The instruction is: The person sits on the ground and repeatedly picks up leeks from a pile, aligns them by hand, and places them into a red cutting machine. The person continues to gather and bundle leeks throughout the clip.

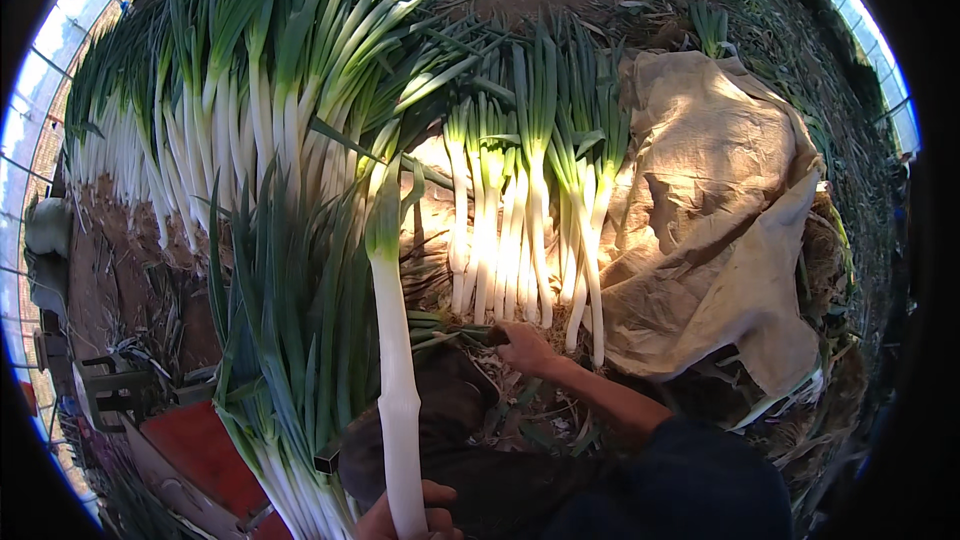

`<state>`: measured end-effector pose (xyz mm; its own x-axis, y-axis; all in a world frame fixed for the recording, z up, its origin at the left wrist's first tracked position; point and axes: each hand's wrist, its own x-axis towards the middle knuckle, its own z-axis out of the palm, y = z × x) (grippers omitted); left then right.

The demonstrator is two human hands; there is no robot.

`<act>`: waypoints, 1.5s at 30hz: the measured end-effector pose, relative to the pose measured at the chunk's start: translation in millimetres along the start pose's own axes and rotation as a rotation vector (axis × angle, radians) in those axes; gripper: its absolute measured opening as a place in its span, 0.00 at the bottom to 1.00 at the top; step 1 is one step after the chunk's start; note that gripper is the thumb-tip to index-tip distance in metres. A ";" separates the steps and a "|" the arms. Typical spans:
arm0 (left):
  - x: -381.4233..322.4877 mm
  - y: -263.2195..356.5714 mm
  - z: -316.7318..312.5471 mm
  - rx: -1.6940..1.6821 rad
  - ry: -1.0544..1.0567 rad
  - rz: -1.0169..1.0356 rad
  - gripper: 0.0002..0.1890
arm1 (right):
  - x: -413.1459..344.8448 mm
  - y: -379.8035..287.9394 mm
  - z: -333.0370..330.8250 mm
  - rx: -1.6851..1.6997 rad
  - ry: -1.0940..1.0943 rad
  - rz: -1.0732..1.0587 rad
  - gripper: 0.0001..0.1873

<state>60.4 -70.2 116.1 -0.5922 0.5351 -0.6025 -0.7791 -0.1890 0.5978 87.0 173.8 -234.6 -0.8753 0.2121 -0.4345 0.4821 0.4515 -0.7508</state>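
Note:
At the bottom edge my left hand is wrapped around the white shank of a thick green onion, which stands upright with its leaves pointing away from me. My right hand, its fingers curled, is low beside the root ends of a row of trimmed-looking green onions. Loose green leaves reach up to its fingertips; whether it grips them is hidden. A bunch of dark-leaved green onions leans to the left of the held stalk, white ends towards me.
A large heap of green onions fills the far left, roots on the soil. Tan cloth lies crumpled on the right. A red panel with a metal frame is at lower left. Plant scraps cover the ground at far right.

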 end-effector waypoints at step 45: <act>153.0 3.3 2.1 0.532 -0.156 -0.219 0.28 | 297.6 22.8 114.6 0.111 0.198 -0.126 0.17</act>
<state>-32.3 12.8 27.0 -0.3605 0.6372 -0.6812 -0.6455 0.3568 0.6753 -158.2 147.9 -438.1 -0.9136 0.3309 -0.2364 0.3604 0.3895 -0.8476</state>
